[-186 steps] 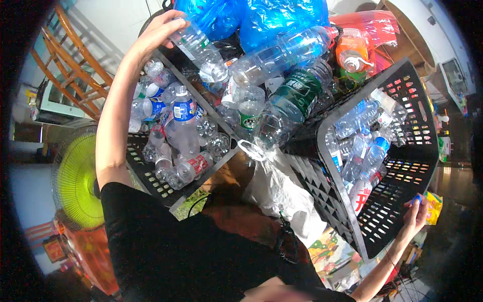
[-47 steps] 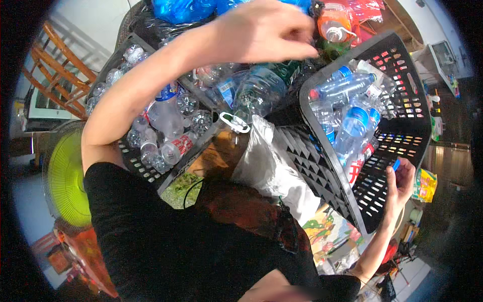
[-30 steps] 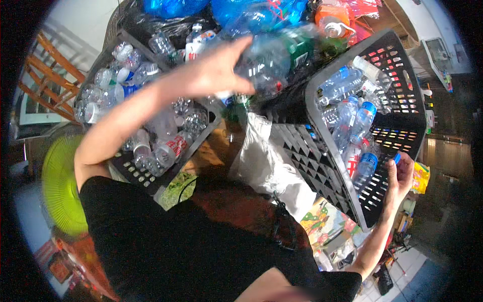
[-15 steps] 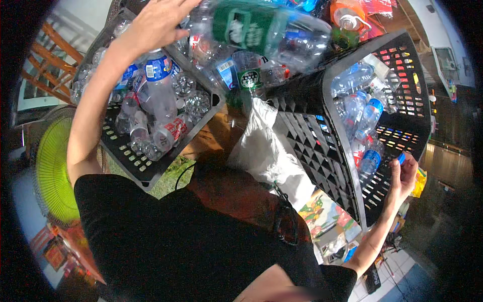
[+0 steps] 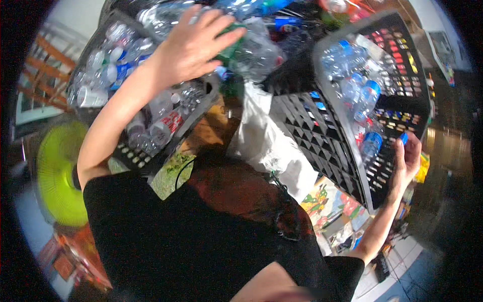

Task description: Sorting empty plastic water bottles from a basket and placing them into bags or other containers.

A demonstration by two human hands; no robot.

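Note:
My left hand reaches over the pile with its fingers spread. Beneath and beside it lies a large clear plastic bottle with a green label, partly hidden by the hand; whether they touch I cannot tell. At the right, my right hand pinches a small blue bottle cap between thumb and fingers, beside the black basket. Inside that tilted basket are several clear bottles, among them a blue-labelled bottle. A black crate on the left holds more empty bottles, some behind my left forearm.
A white sack hangs between crate and basket. More bottles crowd the far edge. To the left stand a green fan and a wooden chair. A floral-patterned surface shows below the basket.
My left hand has moved right and nearer, over the pile. The large green-labelled bottle has shifted nearer and is now partly covered. My right hand has risen slightly, still pinching the blue cap.

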